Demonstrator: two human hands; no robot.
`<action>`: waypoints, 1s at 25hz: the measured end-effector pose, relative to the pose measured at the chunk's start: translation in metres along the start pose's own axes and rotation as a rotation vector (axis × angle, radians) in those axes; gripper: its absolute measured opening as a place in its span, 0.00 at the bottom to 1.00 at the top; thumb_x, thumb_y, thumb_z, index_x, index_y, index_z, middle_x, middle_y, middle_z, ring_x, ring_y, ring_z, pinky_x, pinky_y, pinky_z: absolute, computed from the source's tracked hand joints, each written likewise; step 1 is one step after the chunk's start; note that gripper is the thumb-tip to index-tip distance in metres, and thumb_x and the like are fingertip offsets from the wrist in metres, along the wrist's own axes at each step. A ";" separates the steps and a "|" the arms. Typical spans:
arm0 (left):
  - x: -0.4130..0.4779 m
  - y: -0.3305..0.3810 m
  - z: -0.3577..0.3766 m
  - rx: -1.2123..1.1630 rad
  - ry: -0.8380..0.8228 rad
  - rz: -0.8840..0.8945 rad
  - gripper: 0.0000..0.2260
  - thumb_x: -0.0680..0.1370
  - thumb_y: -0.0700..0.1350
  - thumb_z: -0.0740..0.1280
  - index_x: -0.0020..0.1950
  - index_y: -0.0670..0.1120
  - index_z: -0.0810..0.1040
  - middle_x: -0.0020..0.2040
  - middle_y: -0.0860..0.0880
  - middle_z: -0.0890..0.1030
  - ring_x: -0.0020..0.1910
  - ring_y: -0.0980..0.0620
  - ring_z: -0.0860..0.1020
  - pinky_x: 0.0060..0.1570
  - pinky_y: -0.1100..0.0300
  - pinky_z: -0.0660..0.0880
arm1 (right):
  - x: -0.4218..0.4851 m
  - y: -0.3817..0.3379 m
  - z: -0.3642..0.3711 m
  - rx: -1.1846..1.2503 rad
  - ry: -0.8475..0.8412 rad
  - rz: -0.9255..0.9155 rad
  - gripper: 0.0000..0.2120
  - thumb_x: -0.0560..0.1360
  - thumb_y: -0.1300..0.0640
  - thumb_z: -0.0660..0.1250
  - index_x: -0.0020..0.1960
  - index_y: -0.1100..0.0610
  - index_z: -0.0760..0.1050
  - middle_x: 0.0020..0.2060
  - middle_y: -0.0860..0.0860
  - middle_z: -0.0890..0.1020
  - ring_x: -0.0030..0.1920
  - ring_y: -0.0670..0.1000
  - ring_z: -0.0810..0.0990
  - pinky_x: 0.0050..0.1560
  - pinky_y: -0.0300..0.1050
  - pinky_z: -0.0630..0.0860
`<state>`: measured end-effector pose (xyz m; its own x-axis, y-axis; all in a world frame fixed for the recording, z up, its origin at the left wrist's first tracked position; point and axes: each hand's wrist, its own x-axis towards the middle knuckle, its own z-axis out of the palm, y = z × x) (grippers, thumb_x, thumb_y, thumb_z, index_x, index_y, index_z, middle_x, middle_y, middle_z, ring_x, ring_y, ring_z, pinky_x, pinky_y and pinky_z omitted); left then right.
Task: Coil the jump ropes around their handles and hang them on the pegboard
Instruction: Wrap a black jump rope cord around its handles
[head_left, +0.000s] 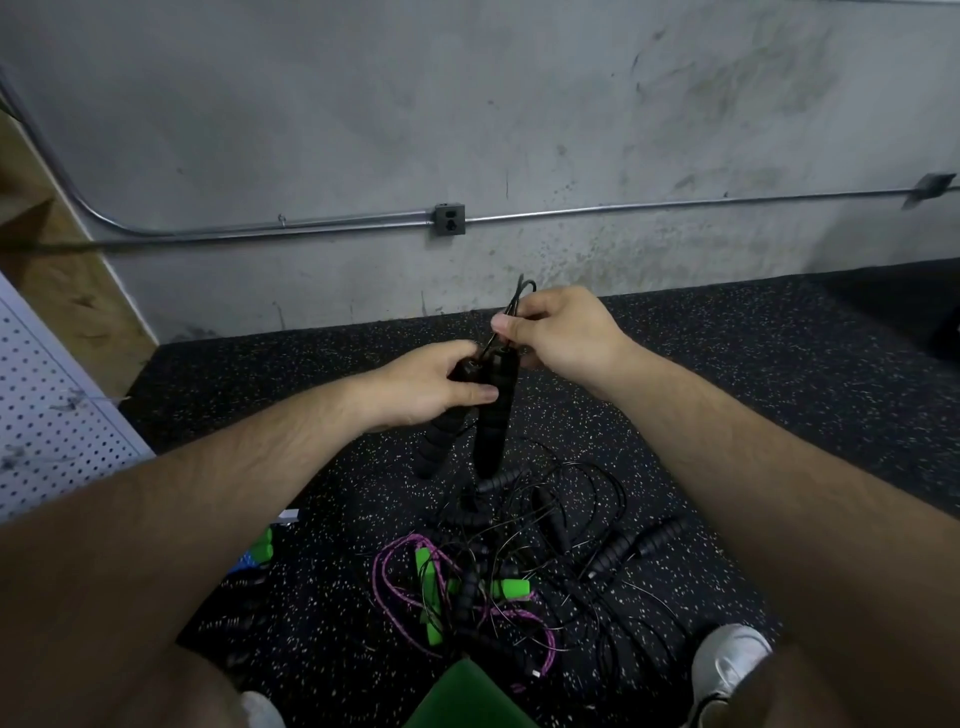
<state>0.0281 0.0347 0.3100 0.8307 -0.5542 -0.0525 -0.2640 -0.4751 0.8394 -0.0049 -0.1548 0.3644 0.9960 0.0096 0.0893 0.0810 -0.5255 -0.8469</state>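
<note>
Two black foam handles (491, 426) of one jump rope hang side by side, gripped near their tops by my left hand (431, 387). My right hand (558, 327) pinches the thin black cord (519, 293) just above the handles, with a small loop sticking up past the fingers. On the floor below lies a tangled pile of jump ropes (519, 551): black handles with thin black cords, and green handles (431, 582) with a purple braided rope (395, 582). The white pegboard (47, 415) leans at the left edge.
A grey concrete wall with a metal conduit (311, 226) and an outlet box (449, 219) faces me. Speckled black rubber flooring (727, 364) covers the ground. My white shoe (727, 665) is at the lower right, a green object (467, 696) at the bottom centre.
</note>
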 end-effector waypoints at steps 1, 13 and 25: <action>-0.001 0.002 0.000 -0.051 0.012 0.007 0.12 0.74 0.53 0.75 0.53 0.51 0.79 0.51 0.49 0.85 0.53 0.47 0.83 0.62 0.43 0.76 | 0.000 0.001 0.000 0.033 0.010 0.000 0.11 0.77 0.52 0.73 0.45 0.61 0.83 0.41 0.57 0.86 0.41 0.56 0.87 0.52 0.57 0.83; -0.009 0.018 0.017 -0.429 0.418 -0.168 0.09 0.80 0.49 0.71 0.54 0.45 0.81 0.48 0.48 0.84 0.51 0.49 0.82 0.56 0.51 0.77 | -0.042 0.006 0.042 -0.238 -0.165 0.139 0.42 0.66 0.40 0.75 0.73 0.52 0.61 0.63 0.50 0.75 0.58 0.52 0.78 0.58 0.51 0.77; -0.053 -0.003 0.007 0.820 0.375 0.152 0.42 0.71 0.70 0.69 0.73 0.43 0.64 0.69 0.47 0.65 0.69 0.49 0.66 0.72 0.54 0.60 | -0.036 0.048 0.031 -0.849 -0.252 -0.244 0.41 0.69 0.51 0.74 0.75 0.54 0.56 0.64 0.52 0.74 0.55 0.57 0.79 0.42 0.48 0.72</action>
<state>-0.0186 0.0613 0.3063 0.8256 -0.4601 0.3265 -0.5298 -0.8313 0.1683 -0.0352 -0.1540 0.3042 0.9419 0.3356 0.0135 0.3341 -0.9319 -0.1412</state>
